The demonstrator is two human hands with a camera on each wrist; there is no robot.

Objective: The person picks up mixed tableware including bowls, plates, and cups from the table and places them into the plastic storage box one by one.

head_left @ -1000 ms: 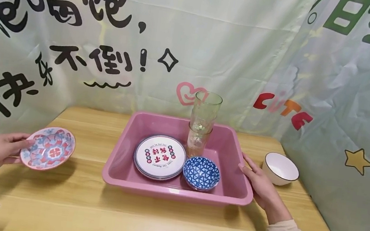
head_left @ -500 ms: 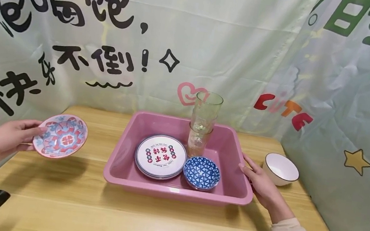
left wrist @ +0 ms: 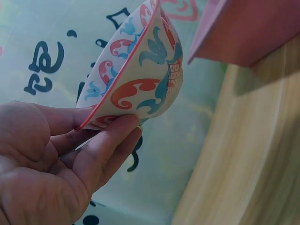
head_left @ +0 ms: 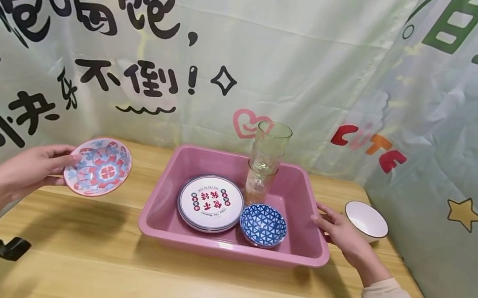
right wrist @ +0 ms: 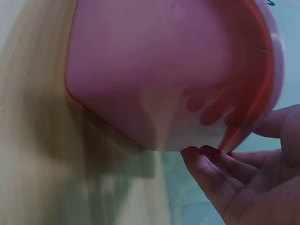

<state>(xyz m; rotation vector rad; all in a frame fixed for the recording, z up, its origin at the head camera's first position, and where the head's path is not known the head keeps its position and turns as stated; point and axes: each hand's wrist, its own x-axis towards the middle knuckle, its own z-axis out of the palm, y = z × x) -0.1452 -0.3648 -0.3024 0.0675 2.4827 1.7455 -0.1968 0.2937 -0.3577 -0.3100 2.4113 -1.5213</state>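
Note:
In the head view my left hand (head_left: 46,165) pinches the rim of a pink-and-blue patterned bowl (head_left: 98,166), held tilted above the table left of the pink tub (head_left: 155,208). The left wrist view shows the thumb on the inside of this bowl (left wrist: 152,77) and the fingers against its outside. My right hand (head_left: 346,237) holds the tub's right rim, with fingers under the lip along the outer wall (right wrist: 154,70). Inside the tub lie a stack of white plates (head_left: 210,202) with red lettering, a blue-and-white bowl (head_left: 263,225) and stacked clear glasses (head_left: 269,148).
A white bowl (head_left: 366,219) with a dark rim stands on the wooden table (head_left: 168,284), right of the tub and beyond my right hand. Printed cloth (head_left: 319,79) hangs round the back and sides. Bare tabletop lies in front of the tub.
My left hand has carried the patterned bowl rightward and up, closer to the tub. My right hand keeps its place on the rim. The whole head view has shifted slightly.

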